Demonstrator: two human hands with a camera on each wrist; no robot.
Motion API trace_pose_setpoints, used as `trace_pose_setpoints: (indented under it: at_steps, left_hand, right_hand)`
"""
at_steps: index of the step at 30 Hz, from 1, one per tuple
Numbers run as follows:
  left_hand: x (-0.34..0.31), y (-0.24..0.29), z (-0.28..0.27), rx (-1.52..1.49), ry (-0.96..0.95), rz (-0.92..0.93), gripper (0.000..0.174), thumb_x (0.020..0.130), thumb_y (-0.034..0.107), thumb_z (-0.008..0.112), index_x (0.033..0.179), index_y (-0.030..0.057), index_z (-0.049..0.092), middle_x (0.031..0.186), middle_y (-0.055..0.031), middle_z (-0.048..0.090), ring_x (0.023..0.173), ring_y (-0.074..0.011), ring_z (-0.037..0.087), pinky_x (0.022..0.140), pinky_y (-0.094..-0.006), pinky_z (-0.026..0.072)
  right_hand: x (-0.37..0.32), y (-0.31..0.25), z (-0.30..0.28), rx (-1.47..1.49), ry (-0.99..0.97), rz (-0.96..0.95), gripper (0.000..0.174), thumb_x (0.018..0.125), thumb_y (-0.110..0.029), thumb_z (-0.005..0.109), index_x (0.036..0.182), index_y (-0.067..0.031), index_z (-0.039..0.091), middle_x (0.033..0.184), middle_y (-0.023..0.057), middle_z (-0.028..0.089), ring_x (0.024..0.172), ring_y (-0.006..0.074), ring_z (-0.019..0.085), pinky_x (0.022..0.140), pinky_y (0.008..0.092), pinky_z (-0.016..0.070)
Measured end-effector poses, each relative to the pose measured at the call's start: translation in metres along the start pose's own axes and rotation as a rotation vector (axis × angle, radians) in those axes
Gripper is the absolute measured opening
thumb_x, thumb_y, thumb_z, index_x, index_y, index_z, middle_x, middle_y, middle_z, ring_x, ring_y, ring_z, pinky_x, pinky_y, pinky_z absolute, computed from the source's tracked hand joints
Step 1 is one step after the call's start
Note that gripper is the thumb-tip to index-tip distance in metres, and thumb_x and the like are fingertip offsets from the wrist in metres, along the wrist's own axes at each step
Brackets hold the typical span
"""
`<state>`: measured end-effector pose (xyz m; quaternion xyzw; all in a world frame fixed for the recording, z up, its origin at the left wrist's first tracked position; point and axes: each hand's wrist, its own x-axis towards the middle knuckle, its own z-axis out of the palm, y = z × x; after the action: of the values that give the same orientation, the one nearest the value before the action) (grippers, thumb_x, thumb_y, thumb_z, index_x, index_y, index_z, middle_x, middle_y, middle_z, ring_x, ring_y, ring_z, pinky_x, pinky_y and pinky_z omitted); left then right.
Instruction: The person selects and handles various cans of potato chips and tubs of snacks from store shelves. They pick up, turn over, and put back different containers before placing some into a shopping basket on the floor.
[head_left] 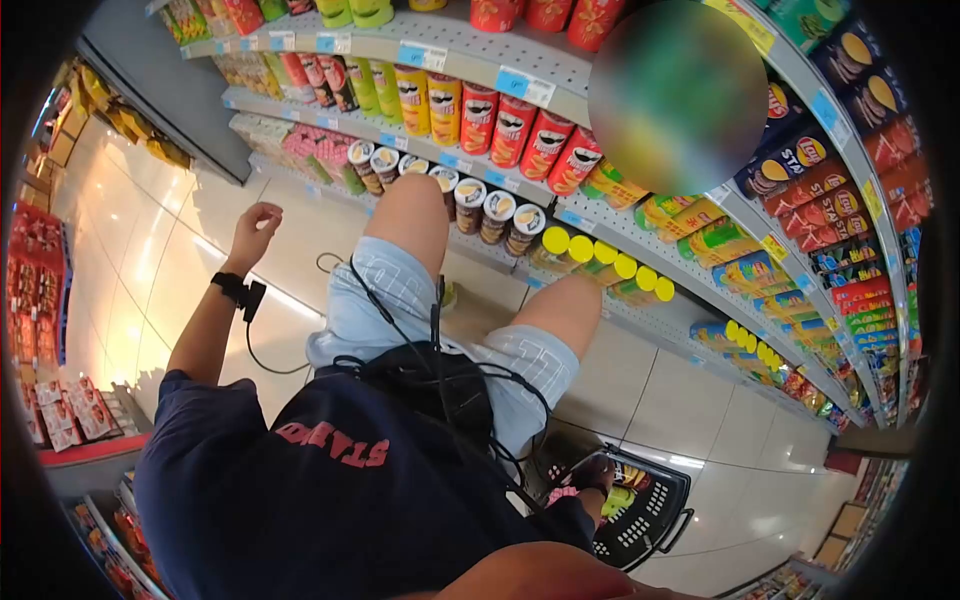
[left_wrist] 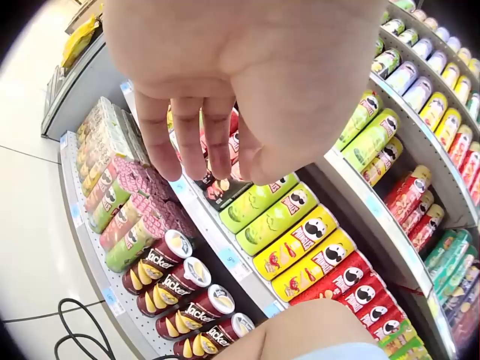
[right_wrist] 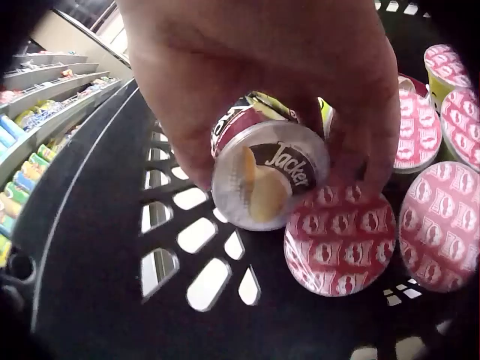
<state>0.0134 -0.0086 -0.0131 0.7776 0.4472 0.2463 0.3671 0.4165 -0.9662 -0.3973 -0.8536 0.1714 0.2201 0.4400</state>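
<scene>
The left hand [head_left: 257, 228] hangs in the air beside the knee with loosely bent fingers and holds nothing. In the left wrist view that hand [left_wrist: 240, 82] is in front of shelved green cans [left_wrist: 274, 219] and Jacker cans [left_wrist: 174, 289]. Down in the black basket [head_left: 655, 510], the right hand [head_left: 596, 474] is partly hidden by the sleeve. The right wrist view shows the right hand [right_wrist: 262, 75] gripping a Jacker can [right_wrist: 262, 180], its clear lid toward the camera. Cans with pink patterned ends [right_wrist: 339, 240] stand beside it in the basket.
A long curved shelf [head_left: 480, 165] of snack cans runs across the front and right. The person's bent knees [head_left: 412, 215] are close to its lower tier. A thin cable [head_left: 262, 355] hangs from the left wrist. Red packets [head_left: 35, 300] stand on a display at the far left.
</scene>
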Motion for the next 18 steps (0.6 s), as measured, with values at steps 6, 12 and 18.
trace_pose_setpoints:
  at_steps: [6, 12, 18]
  left_hand:
    - [-0.009, -0.012, -0.007, -0.072, 0.000, -0.034, 0.016, 0.091, 0.015, 0.063, 0.104, 0.0048, 0.065, 0.096, -0.0017, 0.067, 0.093, -0.0114, 0.063, 0.071, -0.0261, 0.0521]
    - [-0.009, -0.044, 0.010, -0.164, -0.024, -0.063, 0.013, 0.090, 0.011, 0.064, 0.101, 0.0042, 0.066, 0.094, -0.0023, 0.066, 0.089, -0.0108, 0.063, 0.069, -0.0248, 0.0523]
    - [0.004, -0.044, 0.007, -0.194, -0.010, -0.170, 0.015, 0.089, 0.013, 0.062, 0.101, 0.0033, 0.066, 0.097, -0.0047, 0.067, 0.094, -0.0131, 0.063, 0.072, -0.0262, 0.0517]
  right_hand:
    - [-0.088, -0.096, 0.008, -0.256, 0.087, -0.178, 0.051, 0.081, -0.015, 0.073, 0.123, -0.0028, 0.047, 0.108, 0.0111, 0.057, 0.100, 0.0271, 0.057, 0.091, 0.0380, 0.0492]
    - [-0.144, -0.155, -0.007, -0.091, 0.448, -0.123, 0.048, 0.083, -0.016, 0.070, 0.124, -0.0064, 0.048, 0.114, 0.0113, 0.055, 0.101, 0.0273, 0.057, 0.089, 0.0390, 0.0514]
    - [-0.203, -0.246, -0.001, 0.160, 0.743, -0.322, 0.044, 0.086, -0.017, 0.067, 0.125, -0.0101, 0.049, 0.119, 0.0116, 0.053, 0.102, 0.0276, 0.056, 0.087, 0.0400, 0.0535]
